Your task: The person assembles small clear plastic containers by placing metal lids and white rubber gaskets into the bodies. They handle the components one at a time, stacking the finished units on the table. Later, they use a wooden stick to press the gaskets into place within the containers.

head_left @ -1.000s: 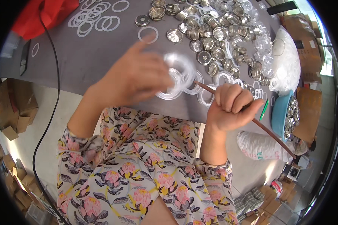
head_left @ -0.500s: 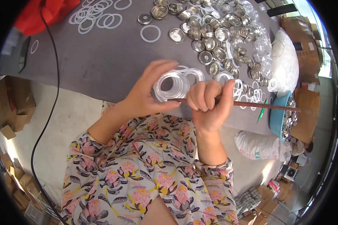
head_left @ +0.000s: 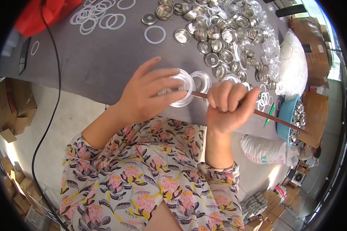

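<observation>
My right hand (head_left: 229,106) is closed round a thin brown stick (head_left: 281,120) like a chopstick, which slants down to the right. Its left end meets the clear round plastic piece (head_left: 190,85), which looks like a jar mouth or stacked rings. My left hand (head_left: 144,90) has its fingers stretched apart over the left side of that piece, slightly blurred; whether they touch it I cannot tell. Another clear round piece (head_left: 206,77) lies just behind the stick on the grey tabletop (head_left: 100,65). A single white ring (head_left: 164,34) rests farther away.
Many silvery perforated metal caps (head_left: 212,59) are heaped at the far right, beside clear plastic parts (head_left: 272,50) and a white bag (head_left: 293,63). A blue basin (head_left: 285,115) holds more caps near a green pen (head_left: 270,114). A black cable (head_left: 59,77) crosses the left side.
My left fingers have loosened from their curved grip round the clear piece and spread out. My right hand has moved right with the stick, which tilts more steeply now.
</observation>
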A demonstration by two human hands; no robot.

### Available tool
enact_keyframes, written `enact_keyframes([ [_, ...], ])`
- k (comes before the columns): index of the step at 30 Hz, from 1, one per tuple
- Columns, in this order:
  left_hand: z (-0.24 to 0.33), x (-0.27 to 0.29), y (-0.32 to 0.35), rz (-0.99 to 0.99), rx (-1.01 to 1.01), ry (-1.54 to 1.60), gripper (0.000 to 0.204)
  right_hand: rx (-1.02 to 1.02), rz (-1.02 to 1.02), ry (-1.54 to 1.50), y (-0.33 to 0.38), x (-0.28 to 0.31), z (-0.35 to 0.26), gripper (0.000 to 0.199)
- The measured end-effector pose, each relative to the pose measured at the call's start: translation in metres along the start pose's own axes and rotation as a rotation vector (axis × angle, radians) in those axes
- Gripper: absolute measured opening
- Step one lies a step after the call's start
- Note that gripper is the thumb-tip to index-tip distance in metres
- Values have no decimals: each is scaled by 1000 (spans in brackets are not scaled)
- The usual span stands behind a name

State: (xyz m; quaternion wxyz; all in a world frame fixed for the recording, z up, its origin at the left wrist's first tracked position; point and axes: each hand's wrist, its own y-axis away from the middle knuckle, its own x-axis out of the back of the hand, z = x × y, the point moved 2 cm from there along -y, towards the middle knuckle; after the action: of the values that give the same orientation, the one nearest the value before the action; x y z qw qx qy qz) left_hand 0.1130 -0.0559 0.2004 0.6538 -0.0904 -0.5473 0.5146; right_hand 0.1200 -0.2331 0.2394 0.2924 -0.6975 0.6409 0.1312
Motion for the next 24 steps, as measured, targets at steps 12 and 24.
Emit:
enact_keyframes([
  [12, 1, 2, 1, -82, 113, 335, 31, 1, -53, 13, -1, -9, -18, 58],
  [24, -3, -22, 18, 80, 475, 575, 69, -227, -91, -22, 3, -10, 11, 62],
])
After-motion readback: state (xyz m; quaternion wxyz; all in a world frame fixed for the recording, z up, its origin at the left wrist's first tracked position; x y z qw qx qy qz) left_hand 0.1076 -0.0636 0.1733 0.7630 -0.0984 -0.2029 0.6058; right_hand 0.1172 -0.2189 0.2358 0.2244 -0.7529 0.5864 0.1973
